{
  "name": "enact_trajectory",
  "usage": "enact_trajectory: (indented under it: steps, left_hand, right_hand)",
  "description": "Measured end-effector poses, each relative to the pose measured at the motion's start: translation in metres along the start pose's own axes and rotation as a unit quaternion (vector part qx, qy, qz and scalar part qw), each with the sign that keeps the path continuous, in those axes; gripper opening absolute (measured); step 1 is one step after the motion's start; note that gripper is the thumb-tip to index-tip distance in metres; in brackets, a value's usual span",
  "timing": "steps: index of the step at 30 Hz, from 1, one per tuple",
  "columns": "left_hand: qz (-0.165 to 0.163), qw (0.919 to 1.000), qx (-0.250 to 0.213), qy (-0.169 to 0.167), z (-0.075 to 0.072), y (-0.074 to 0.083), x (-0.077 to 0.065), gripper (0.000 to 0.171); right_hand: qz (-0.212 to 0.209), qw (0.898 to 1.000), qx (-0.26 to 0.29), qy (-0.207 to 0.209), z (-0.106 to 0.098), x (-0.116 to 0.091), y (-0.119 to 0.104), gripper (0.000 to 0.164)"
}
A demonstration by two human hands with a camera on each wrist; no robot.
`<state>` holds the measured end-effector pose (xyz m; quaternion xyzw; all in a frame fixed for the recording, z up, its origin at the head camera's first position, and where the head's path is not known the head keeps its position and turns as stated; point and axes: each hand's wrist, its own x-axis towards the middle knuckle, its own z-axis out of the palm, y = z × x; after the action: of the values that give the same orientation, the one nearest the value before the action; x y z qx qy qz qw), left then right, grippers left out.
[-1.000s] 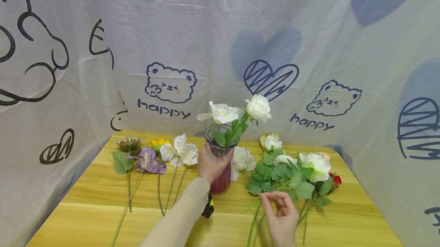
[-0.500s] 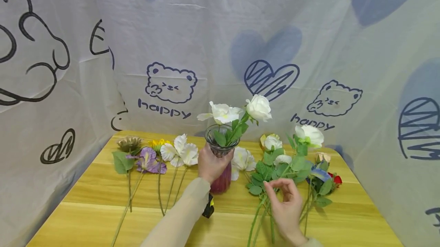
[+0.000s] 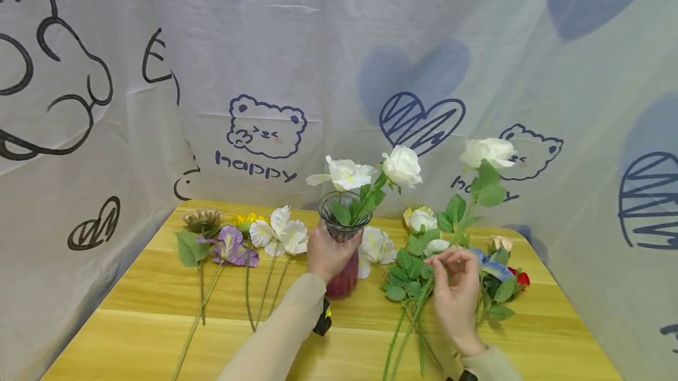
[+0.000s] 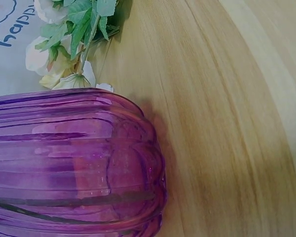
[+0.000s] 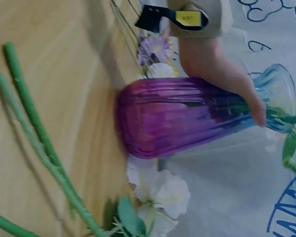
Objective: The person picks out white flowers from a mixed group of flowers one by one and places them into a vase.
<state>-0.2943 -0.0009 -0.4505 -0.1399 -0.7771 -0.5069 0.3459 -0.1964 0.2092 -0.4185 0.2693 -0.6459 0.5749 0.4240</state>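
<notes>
My left hand [image 3: 329, 251] grips the neck of a ribbed glass vase [image 3: 343, 278], purple below and bluish at the flared mouth. A white rose [image 3: 402, 166] and a white ruffled-petal flower [image 3: 346, 175] stand in it, and dark stems show through the glass in the left wrist view. To the right of the vase, my right hand [image 3: 458, 292] pinches the stem of another white rose [image 3: 488, 152] between thumb and fingers. That rose stands upright above the other flowers, leaves along its stem. Green stems [image 5: 44, 148] slant across the right wrist view.
On the wooden table [image 3: 365, 351] lie a purple flower [image 3: 229, 245], a sunflower [image 3: 246, 221] and white ruffled blooms [image 3: 278, 234] at left. At right lie leafy white roses [image 3: 422, 218], a blue flower [image 3: 495, 269] and a red one [image 3: 521, 278]. A printed curtain [image 3: 339, 75] hangs behind.
My right hand has moved up and slightly right, lifting the white rose from the pile on the right. The blue flower has come into sight beneath. My left hand stays on the vase.
</notes>
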Motion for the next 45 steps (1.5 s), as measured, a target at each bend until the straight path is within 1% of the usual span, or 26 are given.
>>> enact_trajectory:
  steps: [5, 10, 14, 19, 22, 24, 26, 28, 31, 33, 36, 39, 45]
  left_hand:
    - [-0.004, 1.0000, -0.002, -0.003, 0.000, 0.002, 0.000, 0.052]
    - [-0.007, 1.0000, -0.003, -0.003, 0.000, 0.002, 0.000, 0.052]
    - [-0.014, 0.9999, 0.000, -0.004, 0.000, 0.002, 0.000, 0.054]
    - [-0.035, 0.9993, -0.008, -0.004, -0.001, 0.003, -0.001, 0.056]
    - [-0.044, 0.9990, -0.008, 0.001, 0.000, 0.007, -0.002, 0.057]
    - [-0.051, 0.9986, -0.006, 0.006, 0.001, 0.010, -0.003, 0.059]
    - [-0.066, 0.9978, -0.003, 0.010, 0.004, 0.013, -0.004, 0.062]
    - [-0.084, 0.9964, -0.005, 0.010, 0.006, 0.018, -0.005, 0.068]
    - [-0.101, 0.9948, -0.007, 0.009, 0.008, 0.022, -0.007, 0.076]
    - [-0.101, 0.9948, -0.008, 0.011, 0.009, 0.023, -0.007, 0.078]
    - [-0.091, 0.9957, -0.013, 0.013, 0.009, 0.023, -0.008, 0.080]
    - [-0.084, 0.9962, -0.023, 0.005, 0.007, 0.022, -0.008, 0.080]
    - [-0.076, 0.9962, -0.030, -0.030, 0.002, 0.018, -0.009, 0.079]
  right_hand:
    - [0.005, 0.996, 0.090, 0.019, -0.001, 0.009, -0.001, 0.026]
    - [0.018, 0.991, 0.124, 0.039, 0.000, 0.015, -0.003, 0.030]
    - [0.037, 0.988, 0.146, 0.039, 0.004, 0.020, -0.006, 0.034]
    - [0.058, 0.986, 0.150, 0.043, 0.008, 0.026, -0.010, 0.040]
    - [0.059, 0.988, 0.136, 0.048, 0.008, 0.031, -0.011, 0.041]
    - [0.060, 0.991, 0.112, 0.050, 0.007, 0.035, -0.012, 0.037]
    - [0.062, 0.993, 0.088, 0.050, 0.007, 0.038, -0.013, 0.032]
    - [0.068, 0.993, 0.082, 0.052, 0.008, 0.040, -0.013, 0.028]
    - [0.089, 0.991, 0.080, 0.060, 0.011, 0.042, -0.013, 0.023]
    - [0.111, 0.988, 0.078, 0.067, 0.014, 0.043, -0.012, 0.020]
    - [0.150, 0.983, 0.071, 0.073, 0.019, 0.048, -0.013, 0.023]
    - [0.173, 0.978, 0.086, 0.078, 0.025, 0.055, -0.014, 0.025]
    - [0.172, 0.967, 0.171, 0.072, 0.040, 0.074, -0.019, 0.022]
